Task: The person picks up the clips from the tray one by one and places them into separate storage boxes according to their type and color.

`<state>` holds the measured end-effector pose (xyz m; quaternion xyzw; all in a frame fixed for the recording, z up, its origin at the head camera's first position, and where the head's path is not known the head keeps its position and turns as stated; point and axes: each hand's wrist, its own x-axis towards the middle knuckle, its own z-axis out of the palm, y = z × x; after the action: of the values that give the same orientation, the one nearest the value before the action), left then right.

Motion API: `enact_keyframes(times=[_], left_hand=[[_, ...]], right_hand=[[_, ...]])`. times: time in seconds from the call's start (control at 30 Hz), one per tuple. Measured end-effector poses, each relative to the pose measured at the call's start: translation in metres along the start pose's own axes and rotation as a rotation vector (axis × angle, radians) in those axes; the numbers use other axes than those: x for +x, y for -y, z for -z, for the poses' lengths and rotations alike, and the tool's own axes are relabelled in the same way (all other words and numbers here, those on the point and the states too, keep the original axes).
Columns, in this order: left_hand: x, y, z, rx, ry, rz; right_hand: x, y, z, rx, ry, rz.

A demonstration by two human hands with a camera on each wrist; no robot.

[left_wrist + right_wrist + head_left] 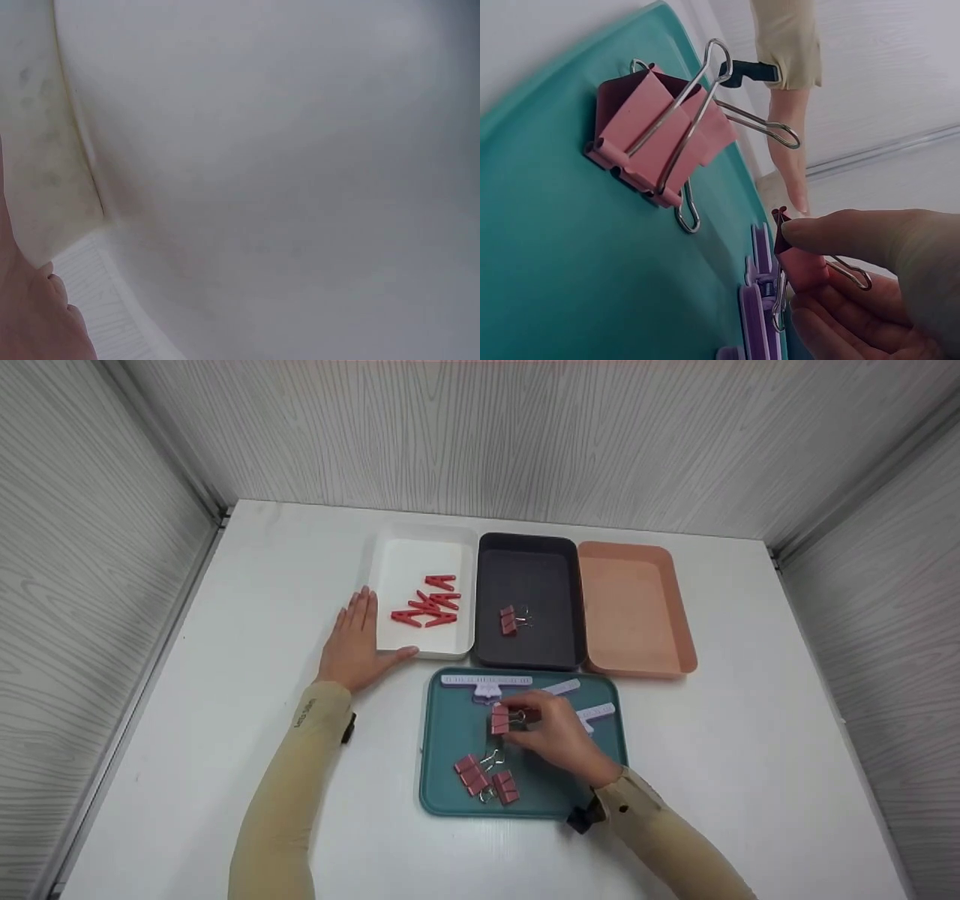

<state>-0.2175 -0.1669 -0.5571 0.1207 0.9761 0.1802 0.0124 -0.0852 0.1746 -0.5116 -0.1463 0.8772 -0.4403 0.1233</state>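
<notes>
My right hand (556, 735) pinches a pink binder clip (500, 720) between thumb and fingers, above the teal tray (436, 735). The right wrist view shows the clip's pink body (804, 268) under the thumb, its wire handles spread. More pink binder clips (471, 775) lie near the front of the teal tray, their silver handles sticking out. Lilac sealing clips (487, 681) lie along its back and right, partly hidden by my right hand. With fingers straight, my left hand (352, 652) rests along the left front corner of the white tray (427, 654).
Several red clothespins (439, 618) lie in the white tray. Beside it, a black tray (529, 577) contains a pink binder clip (508, 620). A peach tray (634, 600) stands at the right of the row. The teal tray sits just in front of them.
</notes>
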Motion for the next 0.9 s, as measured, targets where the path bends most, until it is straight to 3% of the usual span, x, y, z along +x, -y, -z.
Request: enact_keyframes(times=[0.53,0.9], left_hand=[[-0.001,-0.003,0.003,0.0,0.015,0.016],[0.0,-0.002,0.0,-0.003,0.016,0.024]], right_hand=[[0.003,-0.002,0.017,0.006,-0.101,0.016],[0.011,-0.006,0.04,-0.028,-0.227,-0.001]])
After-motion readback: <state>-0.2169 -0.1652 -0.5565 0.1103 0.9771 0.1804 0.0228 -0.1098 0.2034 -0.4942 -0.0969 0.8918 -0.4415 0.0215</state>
